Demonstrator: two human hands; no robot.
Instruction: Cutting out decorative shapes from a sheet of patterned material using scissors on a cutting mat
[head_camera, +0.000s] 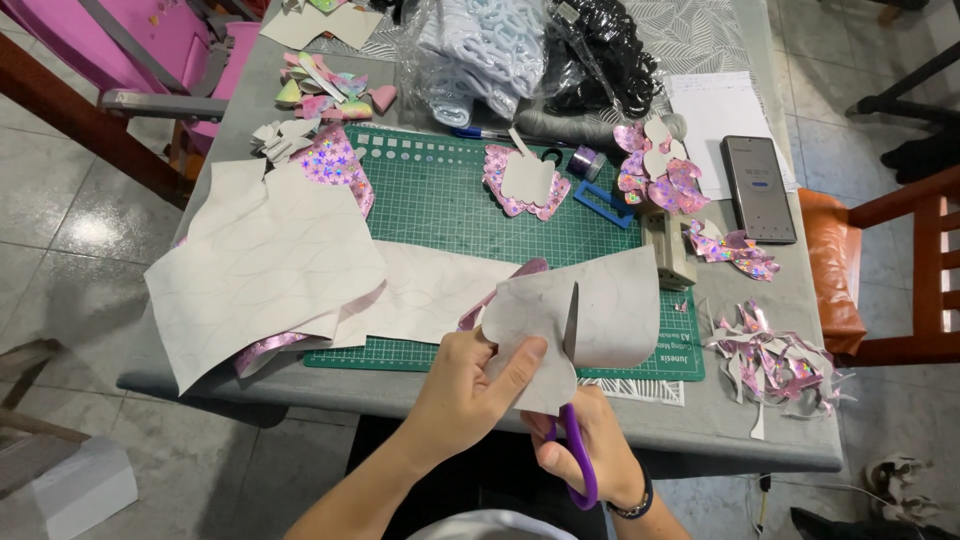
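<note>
Scissors (572, 400) with purple handles sit in the right hand (590, 445), whose fingers are curled closed through the loops; the blade rises upright into a grey sheet (600, 305) of backing paper that curls up from the near edge of the surface (700, 440). Left hand (465, 385) pinches the same sheet just beside the blade, thumb pressed on the scalloped part already cut, fingers closed behind it. Both hands are close together at the near edge, the sheet between and above them, its pink shiny face showing only along a thin curled edge.

Under the sheet lies a green cutting mat (450, 200). On the mat's left a larger grey sheet (260, 270) is spread, with holographic pink foil (335, 165) peeking out from under it. Towards the mat's far edge lies a cut shape (525, 182), grey side up on pink foil, and near it a small roll of tape (586, 161). Further right, a heap of cut pink pieces (660, 170) rests beside a dark phone (758, 188), which lies on white paper. Trimmings (775, 365) in pink and grey are piled at the right, well apart from the hands. Clear bags (480, 50) of white and black items stand at the far side.
</note>
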